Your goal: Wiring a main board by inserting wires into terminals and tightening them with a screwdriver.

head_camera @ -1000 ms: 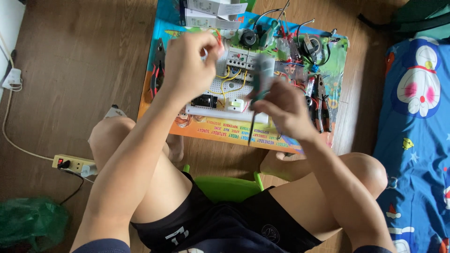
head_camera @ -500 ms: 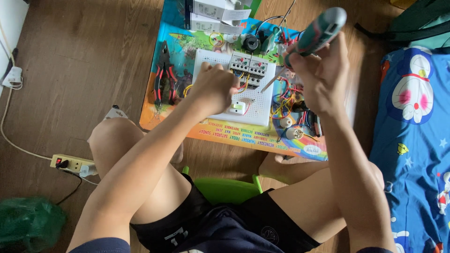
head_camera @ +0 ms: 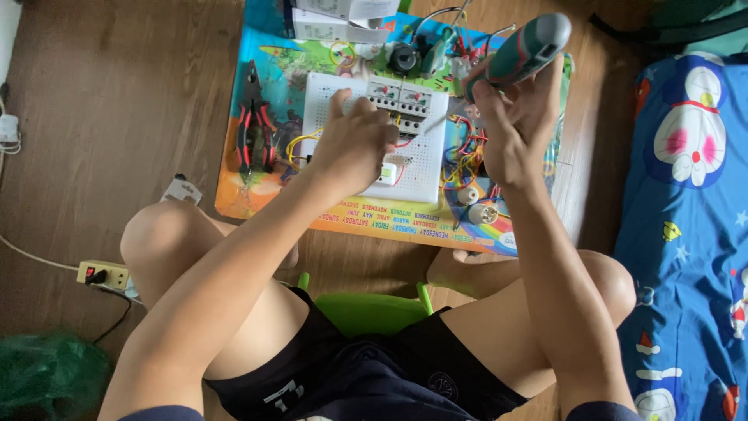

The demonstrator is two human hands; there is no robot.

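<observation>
Your right hand [head_camera: 514, 132] is gripping green screwdriver [head_camera: 523, 48], fingers clenched, handle pointing up-right, tip slanting down-left toward breakers [head_camera: 399, 97]. Your left hand [head_camera: 354, 148] is pressing flat on white board [head_camera: 425, 168], mid mat [head_camera: 273, 70], nearer to the breakers.

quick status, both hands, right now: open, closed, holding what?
Left hand: fingers curled, resting on the white perforated board; cannot tell if it grips anything.
Right hand: closed on the green-grey electric screwdriver, raised above the board.
</observation>
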